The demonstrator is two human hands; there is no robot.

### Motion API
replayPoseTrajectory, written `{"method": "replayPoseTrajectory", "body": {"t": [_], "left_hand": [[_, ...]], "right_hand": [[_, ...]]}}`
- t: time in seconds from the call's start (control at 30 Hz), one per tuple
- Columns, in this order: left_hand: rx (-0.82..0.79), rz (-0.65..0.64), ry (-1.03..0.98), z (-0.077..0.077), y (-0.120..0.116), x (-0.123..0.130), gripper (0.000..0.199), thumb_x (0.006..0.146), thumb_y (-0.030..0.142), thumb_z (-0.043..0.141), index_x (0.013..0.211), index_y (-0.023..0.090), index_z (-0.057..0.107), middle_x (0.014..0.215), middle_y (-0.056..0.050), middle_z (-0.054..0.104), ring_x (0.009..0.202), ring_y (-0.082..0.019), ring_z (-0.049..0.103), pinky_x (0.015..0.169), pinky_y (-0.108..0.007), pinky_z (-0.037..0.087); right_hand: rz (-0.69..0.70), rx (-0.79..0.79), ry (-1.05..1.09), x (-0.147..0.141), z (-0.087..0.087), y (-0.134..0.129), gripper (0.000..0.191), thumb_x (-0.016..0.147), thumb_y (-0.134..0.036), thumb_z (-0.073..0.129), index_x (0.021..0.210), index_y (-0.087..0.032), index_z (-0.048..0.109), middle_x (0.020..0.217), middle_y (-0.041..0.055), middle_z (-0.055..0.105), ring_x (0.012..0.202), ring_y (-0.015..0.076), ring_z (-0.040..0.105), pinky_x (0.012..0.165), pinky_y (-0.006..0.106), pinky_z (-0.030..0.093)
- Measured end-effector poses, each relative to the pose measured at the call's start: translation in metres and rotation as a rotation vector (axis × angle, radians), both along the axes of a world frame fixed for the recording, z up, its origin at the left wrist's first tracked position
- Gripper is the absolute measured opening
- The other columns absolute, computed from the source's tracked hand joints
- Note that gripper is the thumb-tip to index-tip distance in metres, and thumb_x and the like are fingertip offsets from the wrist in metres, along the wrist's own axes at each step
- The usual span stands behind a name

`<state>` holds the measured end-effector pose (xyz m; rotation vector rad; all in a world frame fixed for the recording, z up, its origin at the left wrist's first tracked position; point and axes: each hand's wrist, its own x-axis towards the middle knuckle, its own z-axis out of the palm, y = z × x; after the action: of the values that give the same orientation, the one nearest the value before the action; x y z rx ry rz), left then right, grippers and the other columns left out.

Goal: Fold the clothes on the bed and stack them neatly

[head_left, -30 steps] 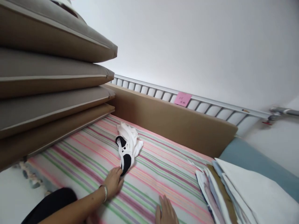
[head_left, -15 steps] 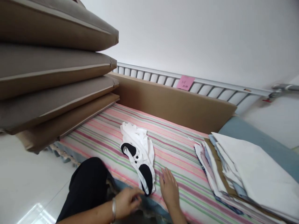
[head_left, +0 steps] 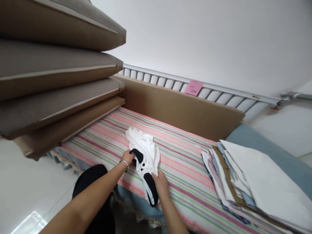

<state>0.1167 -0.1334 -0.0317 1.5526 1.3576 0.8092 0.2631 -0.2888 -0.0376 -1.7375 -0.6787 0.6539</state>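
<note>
A crumpled white shirt [head_left: 147, 148] with black collar parts and small black buttons lies on the striped cloth [head_left: 190, 162]. My left hand [head_left: 128, 156], with a bracelet at the wrist, is closed on the black edge at the shirt's left side. On its right side, near the other black part, my right hand [head_left: 161, 182] pinches the white fabric. Some fingertips of both hands are hidden by the cloth or by the hands themselves.
Thick brown-grey cushions [head_left: 60, 78] are stacked at the left. A pile of folded clothes [head_left: 263, 182] lies at the right. A long brown board [head_left: 175, 104] stands along a white radiator [head_left: 156, 79], with a pink note [head_left: 194, 87] on top.
My left hand has moved up and left from the shirt's lower end to its left black edge. My right hand has moved left onto the fabric and closed. The shirt has barely shifted.
</note>
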Motion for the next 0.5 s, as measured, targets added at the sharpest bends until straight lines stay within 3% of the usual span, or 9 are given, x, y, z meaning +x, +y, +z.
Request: {"method": "replayPoseTrajectory", "body": {"t": [0.1, 0.2, 0.27, 0.33, 0.5], "left_hand": [[0.060, 0.010, -0.087, 0.029, -0.008, -0.011, 0.014, 0.071, 0.017, 0.046, 0.079, 0.014, 0.057, 0.058, 0.001, 0.057, 0.049, -0.012, 0.053, 0.048, -0.022, 0.042], [0.161, 0.030, -0.159, 0.062, -0.016, -0.050, 0.020, 0.072, 0.019, 0.044, 0.088, 0.017, 0.056, 0.072, 0.001, 0.061, 0.061, -0.012, 0.057, 0.057, -0.022, 0.045], [0.285, -0.005, -0.177, 0.071, -0.029, -0.083, 0.021, 0.070, 0.021, 0.047, 0.089, 0.017, 0.056, 0.078, 0.000, 0.062, 0.070, -0.014, 0.058, 0.064, -0.024, 0.046], [0.339, -0.068, -0.097, 0.063, -0.050, -0.114, 0.020, 0.070, 0.022, 0.048, 0.087, 0.018, 0.057, 0.079, 0.000, 0.063, 0.074, -0.016, 0.058, 0.069, -0.026, 0.046], [0.189, -0.102, 0.194, 0.012, -0.101, -0.163, 0.020, 0.070, 0.024, 0.048, 0.086, 0.021, 0.059, 0.083, 0.000, 0.065, 0.079, -0.019, 0.060, 0.074, -0.030, 0.045]], "right_hand": [[-0.014, 0.023, 0.032, 0.009, 0.015, 0.001, 0.037, 0.056, -0.043, 0.064, 0.080, -0.015, 0.064, 0.071, 0.0035, 0.068, 0.072, 0.0220, 0.061, 0.069, 0.032, 0.047], [-0.108, 0.130, 0.146, 0.024, 0.031, -0.011, 0.042, 0.060, -0.048, 0.061, 0.089, -0.017, 0.060, 0.076, 0.0007, 0.067, 0.070, 0.0181, 0.061, 0.065, 0.029, 0.048], [-0.189, 0.216, 0.305, 0.031, 0.033, -0.026, 0.043, 0.057, -0.045, 0.066, 0.089, -0.019, 0.058, 0.075, -0.0010, 0.067, 0.067, 0.0163, 0.061, 0.060, 0.027, 0.047], [-0.255, 0.229, 0.482, 0.031, 0.024, -0.045, 0.044, 0.050, -0.040, 0.073, 0.086, -0.018, 0.057, 0.070, -0.0011, 0.066, 0.062, 0.0163, 0.060, 0.055, 0.027, 0.047], [-0.313, 0.130, 0.707, 0.020, -0.016, -0.094, 0.049, 0.044, -0.033, 0.077, 0.085, -0.020, 0.054, 0.070, 0.0003, 0.067, 0.061, 0.0187, 0.062, 0.053, 0.031, 0.049]]}}
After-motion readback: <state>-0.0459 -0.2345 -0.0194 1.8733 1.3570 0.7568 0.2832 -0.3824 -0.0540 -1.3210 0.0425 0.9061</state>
